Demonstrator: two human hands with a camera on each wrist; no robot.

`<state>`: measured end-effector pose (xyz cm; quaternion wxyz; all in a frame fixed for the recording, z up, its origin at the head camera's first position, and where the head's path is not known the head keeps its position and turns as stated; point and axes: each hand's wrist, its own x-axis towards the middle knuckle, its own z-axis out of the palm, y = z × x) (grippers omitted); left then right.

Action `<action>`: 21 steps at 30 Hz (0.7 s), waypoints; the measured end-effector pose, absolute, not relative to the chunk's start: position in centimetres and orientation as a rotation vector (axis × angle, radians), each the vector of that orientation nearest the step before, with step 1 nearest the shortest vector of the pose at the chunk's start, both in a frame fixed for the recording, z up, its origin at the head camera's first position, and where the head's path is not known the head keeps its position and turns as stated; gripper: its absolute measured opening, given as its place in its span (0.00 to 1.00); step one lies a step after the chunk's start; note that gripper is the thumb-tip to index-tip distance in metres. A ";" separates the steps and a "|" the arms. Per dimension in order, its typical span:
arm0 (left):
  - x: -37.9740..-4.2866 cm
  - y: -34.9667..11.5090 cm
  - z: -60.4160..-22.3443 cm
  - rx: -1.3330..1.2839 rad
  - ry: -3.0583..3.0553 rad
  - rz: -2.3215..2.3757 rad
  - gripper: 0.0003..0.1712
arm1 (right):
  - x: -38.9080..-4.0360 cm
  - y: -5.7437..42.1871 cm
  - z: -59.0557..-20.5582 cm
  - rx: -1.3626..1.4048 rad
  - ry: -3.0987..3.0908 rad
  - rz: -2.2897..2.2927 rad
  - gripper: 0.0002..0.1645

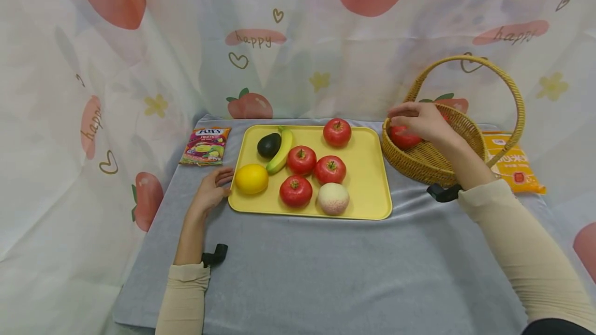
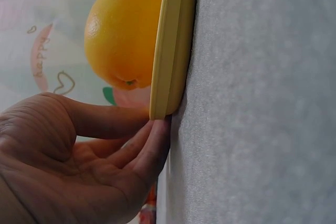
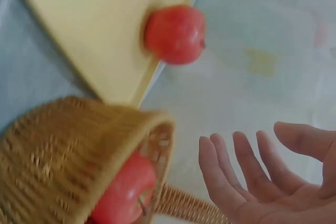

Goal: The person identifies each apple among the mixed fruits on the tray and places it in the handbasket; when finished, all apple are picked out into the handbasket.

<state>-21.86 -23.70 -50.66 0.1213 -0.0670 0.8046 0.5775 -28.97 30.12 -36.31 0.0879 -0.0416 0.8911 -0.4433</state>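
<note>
Six red apples seen, four on the tray and two in the basket

At far left lies one candy packet (image 1: 205, 147). Beside it, the left hand (image 1: 211, 190) is relaxed, its thumb and fingertips touching the left edge of one yellow tray (image 1: 368, 185). On the tray, left to right, sit one yellow fruit (image 1: 252, 179), one avocado (image 1: 269, 146), one banana (image 1: 281, 152), four red apples (image 1: 301, 160) and, among the apples on the near side, one pale peach (image 1: 332, 199). One wicker basket (image 1: 419, 169) stands just right of the tray, with two more red apples inside, the farther one mostly hidden. The right hand (image 1: 421, 120) is above the basket, fingers parted and gently bent, holding nothing. One orange packet (image 1: 517, 164) lies at far right, partly behind the basket handle (image 1: 514, 92).

Grey cloth (image 1: 326, 268) covers the table; a white curtain (image 1: 298, 76) printed with pink fruit, hearts and "happy" hangs behind.

The left wrist view shows the dimpled end of the yellow fruit. The right wrist view shows the right hand's spread fingertips and a basket apple's stem, both unclear from the head.
</note>
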 end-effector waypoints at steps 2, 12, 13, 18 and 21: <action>-21.9 -23.7 -50.7 -0.203 2.348 1.686 0.40 | -28.6 29.3 -36.4 -0.134 2.600 -1.376 0.29; -21.9 -23.8 -50.6 -0.178 2.337 1.693 0.40 | -27.2 26.1 -37.5 -0.183 2.432 -1.500 0.28; -21.8 -23.8 -50.6 -0.179 2.336 1.692 0.40 | -27.1 25.8 -37.7 -0.189 2.416 -1.513 0.27; -21.7 -23.8 -50.5 -0.195 2.329 1.693 0.40 | -26.9 24.5 -39.1 -0.206 2.317 -1.562 0.26; -21.7 -23.8 -50.4 -0.193 2.327 1.696 0.40 | -26.8 23.9 -39.9 -0.222 2.280 -1.551 0.27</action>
